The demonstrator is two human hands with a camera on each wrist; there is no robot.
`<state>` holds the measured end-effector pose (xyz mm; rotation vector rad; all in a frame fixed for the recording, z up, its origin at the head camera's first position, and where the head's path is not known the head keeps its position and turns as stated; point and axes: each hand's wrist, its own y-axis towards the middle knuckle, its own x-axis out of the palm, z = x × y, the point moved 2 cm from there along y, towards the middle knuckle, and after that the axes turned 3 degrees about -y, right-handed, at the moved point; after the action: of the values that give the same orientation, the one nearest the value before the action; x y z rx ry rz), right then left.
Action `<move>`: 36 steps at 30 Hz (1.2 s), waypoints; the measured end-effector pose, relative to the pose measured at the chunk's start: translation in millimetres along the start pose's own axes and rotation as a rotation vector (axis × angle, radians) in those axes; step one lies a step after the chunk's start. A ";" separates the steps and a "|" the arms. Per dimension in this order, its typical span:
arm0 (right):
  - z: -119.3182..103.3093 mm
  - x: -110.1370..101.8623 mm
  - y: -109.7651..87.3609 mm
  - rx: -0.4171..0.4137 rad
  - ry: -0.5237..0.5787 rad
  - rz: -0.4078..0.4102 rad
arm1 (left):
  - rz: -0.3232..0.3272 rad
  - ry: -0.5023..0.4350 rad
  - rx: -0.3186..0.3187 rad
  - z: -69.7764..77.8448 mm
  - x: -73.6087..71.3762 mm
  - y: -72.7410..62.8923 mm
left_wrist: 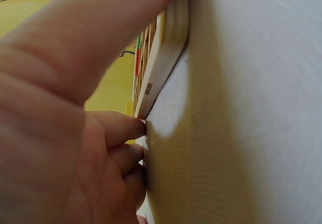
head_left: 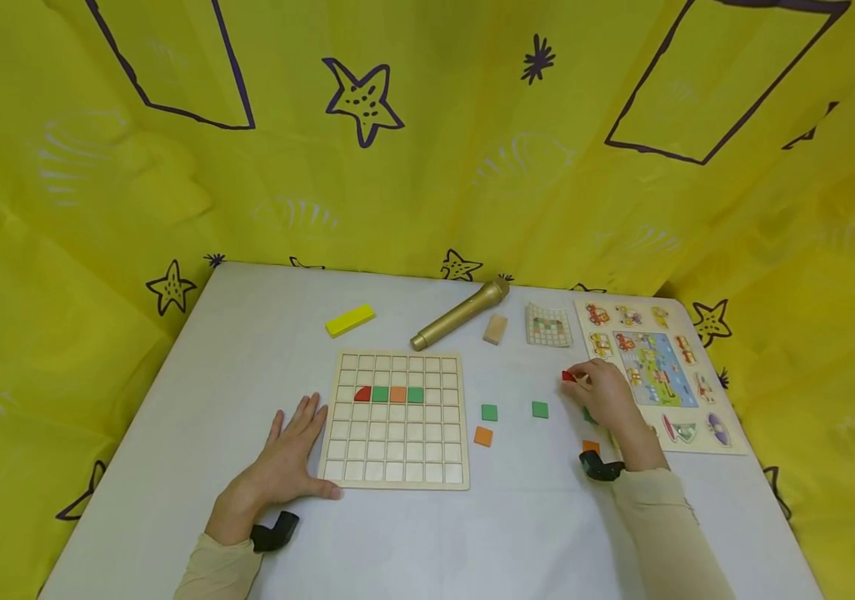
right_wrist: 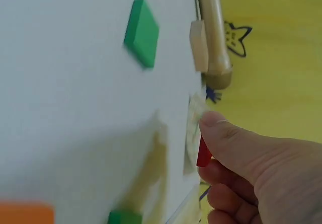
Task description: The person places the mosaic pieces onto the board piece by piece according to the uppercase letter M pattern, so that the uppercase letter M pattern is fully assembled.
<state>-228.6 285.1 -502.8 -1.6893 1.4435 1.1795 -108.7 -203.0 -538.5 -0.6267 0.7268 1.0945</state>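
Note:
My right hand (head_left: 606,400) pinches a small red tile (right_wrist: 203,153) between thumb and fingers, over the right part of the table. My left hand (head_left: 285,462) lies spread at the left side of a wooden grid board (head_left: 390,455), its thumb by the near left corner and its fingertips along the left edge. One row of the board holds a red quarter-round tile (head_left: 362,394), a green tile (head_left: 380,394), an orange tile (head_left: 397,394) and another green tile (head_left: 416,395). Loose on the table lie green tiles (head_left: 540,409) and orange tiles (head_left: 483,437), some partly hidden by my right hand.
Behind the board are a yellow block (head_left: 350,320), a gold microphone (head_left: 461,315) and a small wooden block (head_left: 495,329). A pattern card (head_left: 548,326) lies at the back right, beside a picture puzzle board (head_left: 712,433). A yellow curtain (head_left: 427,192) surrounds the table.

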 end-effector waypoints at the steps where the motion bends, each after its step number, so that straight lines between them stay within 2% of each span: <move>1: -4.2 0.8 1.9 -0.001 0.012 -0.003 | 0.000 0.000 0.002 -0.3 0.1 0.2; 9: -47.2 12.9 15.0 -0.011 0.101 -0.059 | 0.001 -0.003 0.004 -1.6 0.2 0.6; 15: -84.0 30.7 23.5 -0.092 0.103 -0.081 | 0.005 -0.009 0.003 -0.4 0.2 -0.1; 20: -109.2 47.5 25.7 -0.120 0.127 -0.131 | 0.007 -0.013 0.005 0.4 0.1 0.0; 28: -140.0 70.4 25.8 -0.202 0.129 -0.171 | 0.012 -0.011 0.015 0.2 0.1 -0.5; 36: -161.9 91.0 29.9 -0.239 0.091 -0.211 | 0.015 -0.023 0.018 0.6 -0.8 -2.1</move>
<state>-219.3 97.7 -515.7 -2.0272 1.1768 1.2079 -106.8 -203.7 -537.3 -0.5929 0.7214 1.1058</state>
